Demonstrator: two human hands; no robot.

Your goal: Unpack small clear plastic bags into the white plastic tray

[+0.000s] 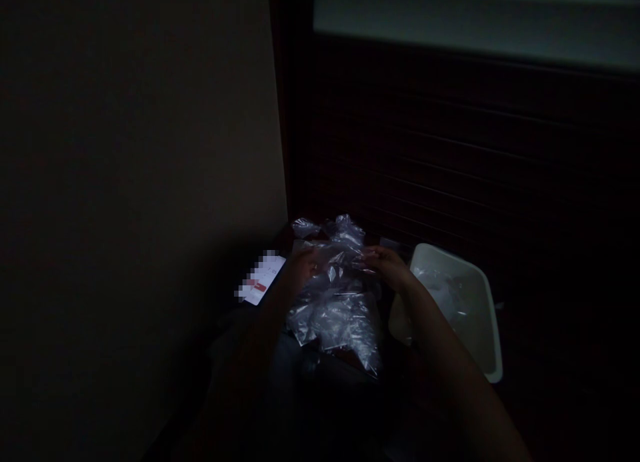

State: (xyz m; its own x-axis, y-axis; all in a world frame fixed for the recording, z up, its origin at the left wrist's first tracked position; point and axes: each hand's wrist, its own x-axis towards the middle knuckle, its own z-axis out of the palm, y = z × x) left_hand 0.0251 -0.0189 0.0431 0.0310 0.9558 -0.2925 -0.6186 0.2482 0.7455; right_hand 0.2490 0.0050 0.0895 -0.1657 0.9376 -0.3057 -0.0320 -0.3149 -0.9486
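Observation:
In dim light, a clear plastic bag (337, 255) is stretched between my two hands. My left hand (303, 263) grips its left side, fingers closed on the film. At the right side, my right hand (384, 262) pinches the bag between thumb and fingers. Beneath and in front of the hands lies a pile of crumpled clear plastic bags (340, 322), shiny where light catches it. Smaller crumpled bags (349, 229) lie just beyond the hands.
A pale plastic bin (493, 335) with clear plastic inside stands to the right, beside my right forearm. A lit phone screen (263, 279) glows at the left. A plain wall (140, 149) rises on the left, and dark slatted panelling (450, 142) stands behind.

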